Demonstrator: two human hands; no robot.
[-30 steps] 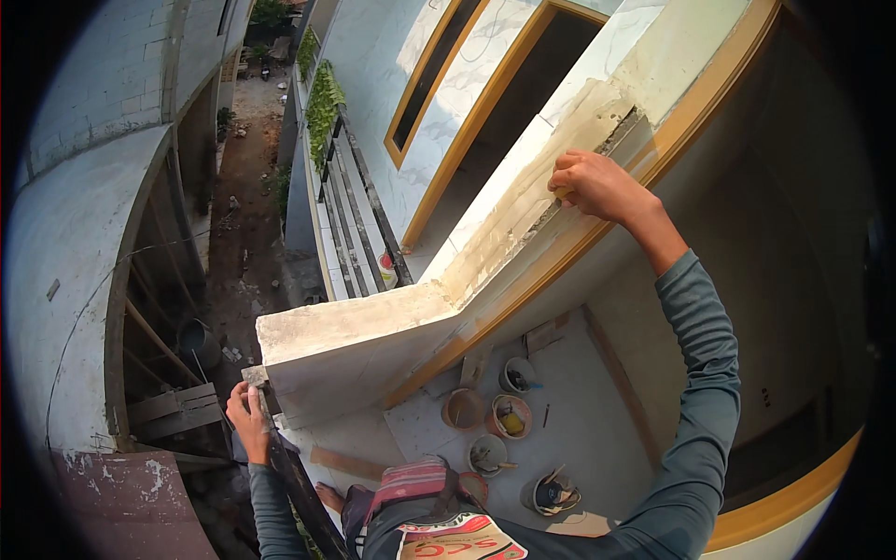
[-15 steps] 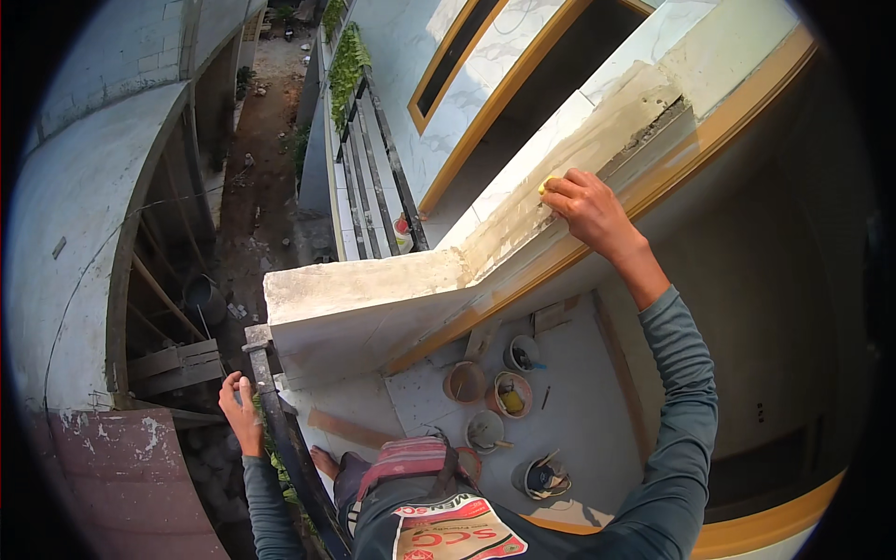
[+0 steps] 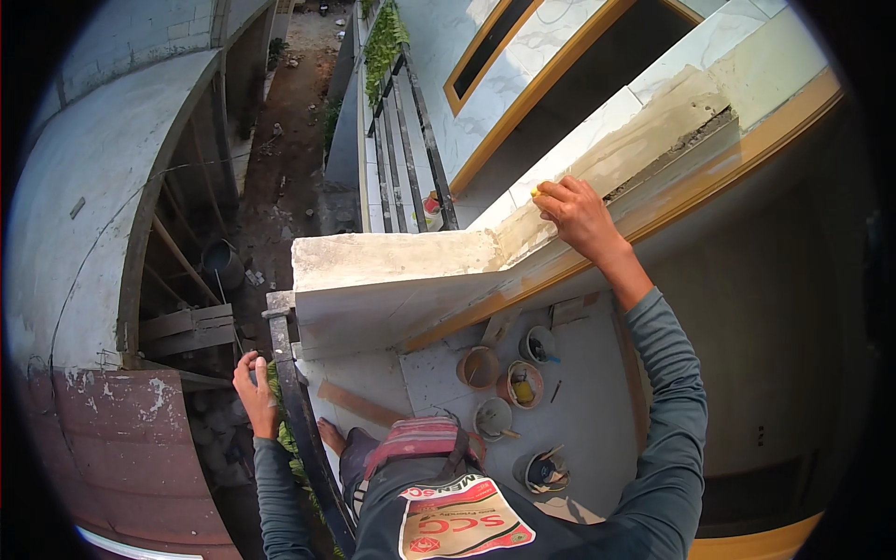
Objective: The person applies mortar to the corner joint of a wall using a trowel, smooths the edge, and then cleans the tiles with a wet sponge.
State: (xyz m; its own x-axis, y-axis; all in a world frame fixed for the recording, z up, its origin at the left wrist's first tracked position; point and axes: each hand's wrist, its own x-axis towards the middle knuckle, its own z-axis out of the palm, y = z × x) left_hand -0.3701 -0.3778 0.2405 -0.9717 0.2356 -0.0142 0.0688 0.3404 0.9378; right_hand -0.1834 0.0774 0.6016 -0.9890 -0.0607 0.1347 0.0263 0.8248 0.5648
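My right hand (image 3: 577, 215) is closed round a small yellow sponge (image 3: 537, 193), of which just an edge shows past the fingers. It rests on the damp, plaster-smeared top of a low wall (image 3: 644, 131), a little beyond the wall's bend. The nearer wall stretch (image 3: 383, 259) is pale and rough on top, with a smooth tiled side. Out to the left, my left hand (image 3: 257, 390) hangs beside a black metal railing (image 3: 297, 411), fingers loosely curled and the thumb apart. Nothing clearly shows in that hand.
Several buckets stand on the tiled floor below, among them one with a yellow lump (image 3: 525, 385) and one with tools (image 3: 541, 473). A plank (image 3: 359, 399) lies near my foot. Left of the railing is a drop to a dirt alley (image 3: 280, 159). An orange-yellow trim (image 3: 672, 191) runs along the wall.
My right hand has slid along the wall top toward the bend, sponge still in it. The view has shifted, so the surroundings sit further right. My left hand stays by the railing.
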